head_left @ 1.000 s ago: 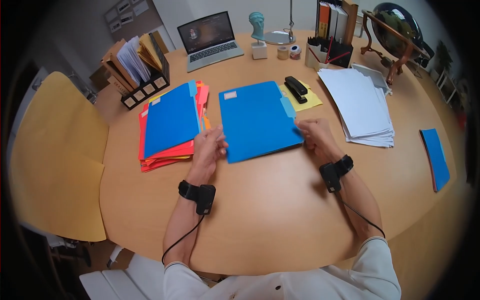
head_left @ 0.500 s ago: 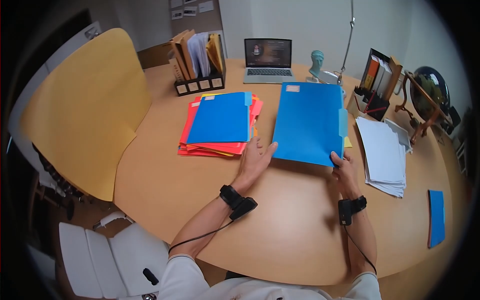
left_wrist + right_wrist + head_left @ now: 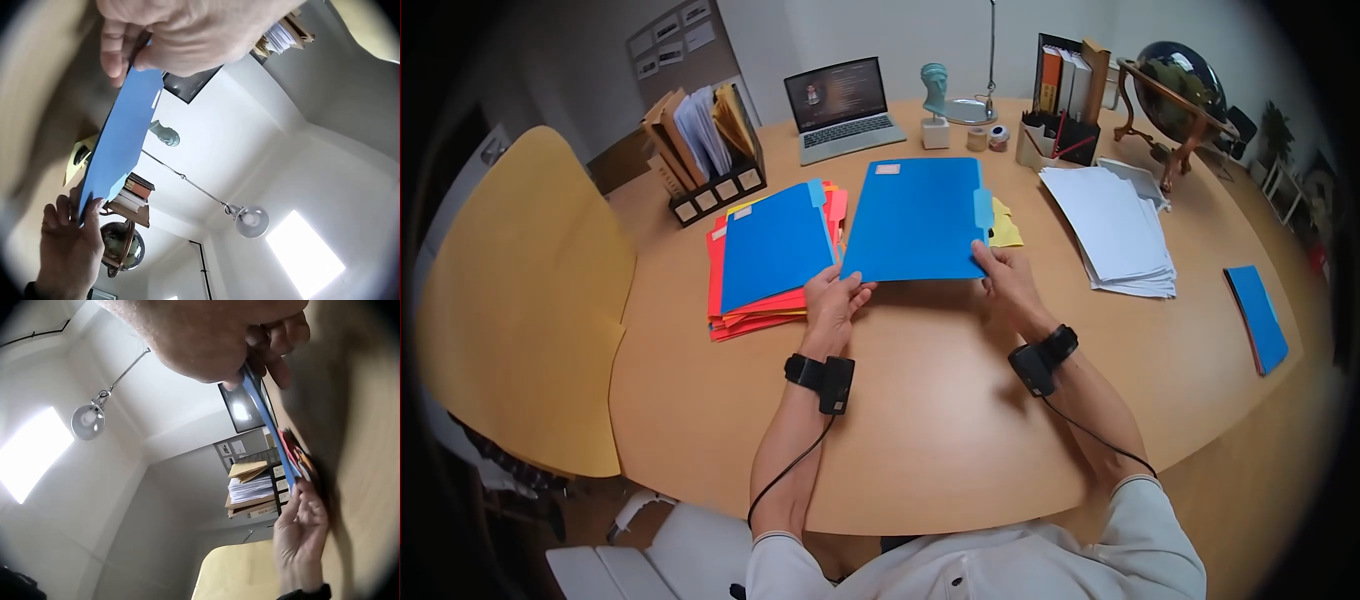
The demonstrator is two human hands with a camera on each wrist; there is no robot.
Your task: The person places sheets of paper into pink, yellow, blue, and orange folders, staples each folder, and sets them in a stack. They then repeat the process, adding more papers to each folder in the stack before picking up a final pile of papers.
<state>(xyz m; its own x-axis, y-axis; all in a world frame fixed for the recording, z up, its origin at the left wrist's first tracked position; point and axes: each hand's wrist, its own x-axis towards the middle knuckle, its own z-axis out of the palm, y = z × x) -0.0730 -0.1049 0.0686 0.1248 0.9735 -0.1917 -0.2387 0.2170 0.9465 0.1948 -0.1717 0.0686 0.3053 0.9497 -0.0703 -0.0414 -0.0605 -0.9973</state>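
Both hands hold a blue file folder with a light blue side tab and a white label, raised above the desk. At its near left corner the left hand grips it, thumb on top and fingers beneath. The right hand pinches the near right corner the same way. In the left wrist view the folder stretches from one hand to the other. Left of it lies a pile of red and yellow folders topped by another blue folder, close beside the left hand.
White papers lie to the right, and a small blue booklet near the right edge. Behind stand a file rack, laptop, bust, pen holder and globe. A black stapler sits on yellow paper, hidden from the head view.
The folder has come up off the desk, tilted toward the person, then leaned back flatter. Both hands, first at its sides, now grip its near corners. The head view swung left and back.
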